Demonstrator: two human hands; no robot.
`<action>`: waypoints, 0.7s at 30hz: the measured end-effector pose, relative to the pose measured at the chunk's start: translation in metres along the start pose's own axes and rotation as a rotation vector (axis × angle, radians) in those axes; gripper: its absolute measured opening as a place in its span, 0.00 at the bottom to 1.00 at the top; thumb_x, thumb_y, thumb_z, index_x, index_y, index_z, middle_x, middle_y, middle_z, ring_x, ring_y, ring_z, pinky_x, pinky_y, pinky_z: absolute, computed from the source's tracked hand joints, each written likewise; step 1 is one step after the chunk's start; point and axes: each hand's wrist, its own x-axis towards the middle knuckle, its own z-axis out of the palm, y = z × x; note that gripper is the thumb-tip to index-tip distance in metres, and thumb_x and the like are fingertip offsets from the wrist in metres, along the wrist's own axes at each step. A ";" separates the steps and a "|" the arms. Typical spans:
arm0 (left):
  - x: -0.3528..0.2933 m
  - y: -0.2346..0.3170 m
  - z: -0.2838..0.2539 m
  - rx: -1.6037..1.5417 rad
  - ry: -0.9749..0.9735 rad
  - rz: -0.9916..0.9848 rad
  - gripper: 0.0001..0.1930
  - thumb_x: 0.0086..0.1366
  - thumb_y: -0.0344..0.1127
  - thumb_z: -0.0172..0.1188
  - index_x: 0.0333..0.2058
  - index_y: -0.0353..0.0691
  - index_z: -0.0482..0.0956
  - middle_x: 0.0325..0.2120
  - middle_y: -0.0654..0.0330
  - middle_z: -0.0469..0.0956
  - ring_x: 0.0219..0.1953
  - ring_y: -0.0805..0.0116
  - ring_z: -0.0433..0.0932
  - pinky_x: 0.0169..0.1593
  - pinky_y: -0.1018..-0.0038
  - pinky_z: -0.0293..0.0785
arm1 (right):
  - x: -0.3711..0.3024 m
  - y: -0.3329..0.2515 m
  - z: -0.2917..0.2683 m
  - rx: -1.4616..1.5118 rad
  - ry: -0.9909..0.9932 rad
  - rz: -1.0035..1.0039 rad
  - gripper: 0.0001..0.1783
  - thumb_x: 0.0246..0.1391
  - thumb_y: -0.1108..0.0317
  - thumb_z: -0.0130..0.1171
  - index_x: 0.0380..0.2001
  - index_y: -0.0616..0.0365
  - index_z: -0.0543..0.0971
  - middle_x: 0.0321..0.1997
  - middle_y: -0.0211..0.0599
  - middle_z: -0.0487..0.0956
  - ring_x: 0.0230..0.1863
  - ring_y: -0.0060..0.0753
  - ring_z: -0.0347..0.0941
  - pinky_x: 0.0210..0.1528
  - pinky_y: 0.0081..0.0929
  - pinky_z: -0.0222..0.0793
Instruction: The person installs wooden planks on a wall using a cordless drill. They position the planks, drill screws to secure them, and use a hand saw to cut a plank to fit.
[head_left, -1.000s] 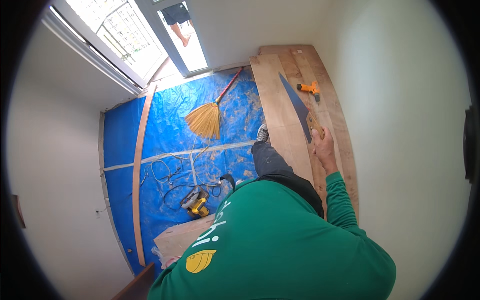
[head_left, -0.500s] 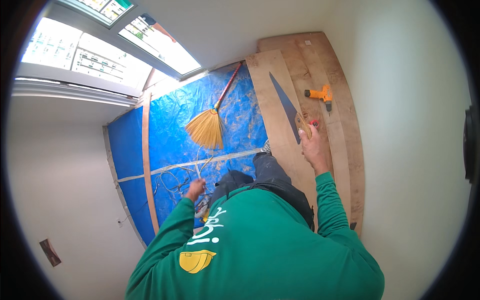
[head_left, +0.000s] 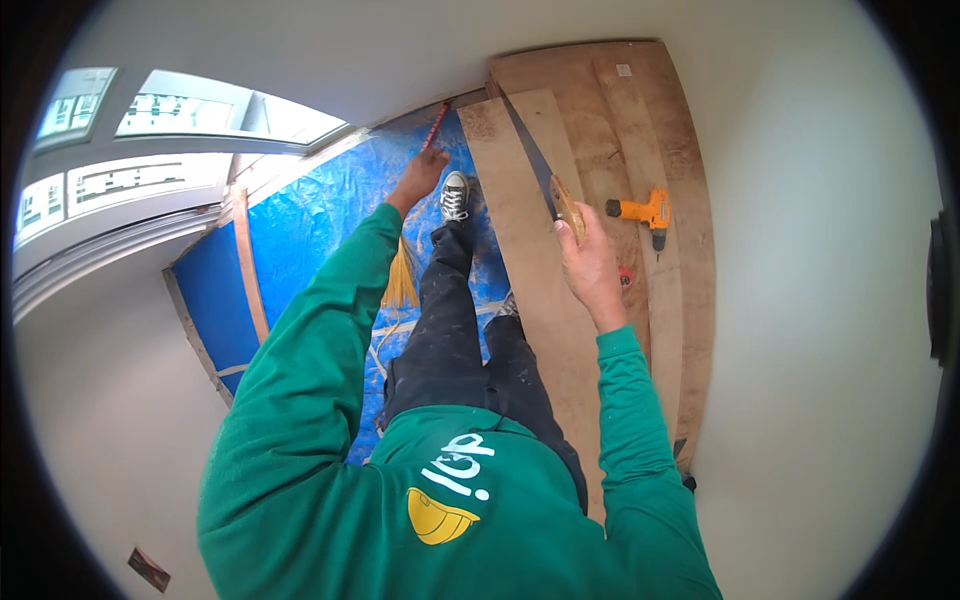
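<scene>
My right hand (head_left: 592, 262) is closed round the wooden handle of a handsaw (head_left: 530, 145). The saw's dark, tapering blade points away from me, above the wooden boards (head_left: 535, 270). My left hand (head_left: 420, 178) reaches forward over the blue sheet, its fingers curled. In the picture it overlaps the red handle of a straw broom (head_left: 401, 278); I cannot tell whether it touches that handle. Part of the broom's yellow bristles is hidden behind my left forearm.
An orange cordless drill (head_left: 642, 213) lies on the boards at the right, with a small red object (head_left: 626, 277) nearer me. Blue sheeting (head_left: 300, 235) covers the floor at the left, crossed by a wooden strip (head_left: 250, 265). Windows (head_left: 190, 105) stand at the far left.
My left hand has swung forward and across from beside my hip. My left foot has stepped ahead onto the sheet. The saw has shifted a little left and farther forward.
</scene>
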 end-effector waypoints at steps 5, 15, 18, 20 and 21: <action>0.166 -0.033 0.047 0.510 -0.036 0.410 0.19 0.83 0.41 0.53 0.56 0.31 0.83 0.51 0.38 0.86 0.56 0.38 0.85 0.60 0.53 0.81 | 0.083 -0.021 0.031 -0.054 -0.058 0.154 0.26 0.75 0.59 0.60 0.67 0.63 0.74 0.48 0.58 0.86 0.48 0.56 0.85 0.51 0.44 0.78; 0.293 -0.059 0.107 0.285 -0.335 0.242 0.25 0.79 0.53 0.56 0.55 0.36 0.87 0.51 0.37 0.87 0.54 0.36 0.86 0.58 0.48 0.83 | 0.154 -0.037 0.064 -0.022 -0.159 0.308 0.26 0.78 0.61 0.55 0.70 0.65 0.71 0.56 0.59 0.84 0.53 0.53 0.83 0.57 0.39 0.77; 0.286 -0.049 0.105 -0.100 -0.314 -0.198 0.27 0.75 0.55 0.61 0.55 0.37 0.88 0.51 0.38 0.88 0.53 0.36 0.87 0.57 0.51 0.82 | 0.140 -0.044 0.059 -0.106 -0.166 0.238 0.26 0.78 0.61 0.56 0.71 0.64 0.71 0.53 0.58 0.84 0.53 0.53 0.83 0.57 0.39 0.77; 0.280 -0.044 0.104 -0.128 -0.292 -0.295 0.27 0.74 0.56 0.62 0.54 0.37 0.89 0.51 0.39 0.88 0.54 0.37 0.86 0.58 0.53 0.82 | 0.127 -0.049 0.052 -0.153 -0.136 0.208 0.24 0.76 0.64 0.58 0.69 0.61 0.72 0.48 0.64 0.85 0.48 0.67 0.84 0.48 0.49 0.79; 0.278 -0.042 0.102 -0.116 -0.295 -0.230 0.26 0.74 0.55 0.62 0.55 0.38 0.89 0.52 0.40 0.88 0.54 0.38 0.86 0.59 0.54 0.82 | 0.120 -0.052 0.048 -0.179 -0.173 0.236 0.23 0.75 0.66 0.59 0.68 0.59 0.72 0.46 0.67 0.85 0.45 0.74 0.84 0.43 0.54 0.80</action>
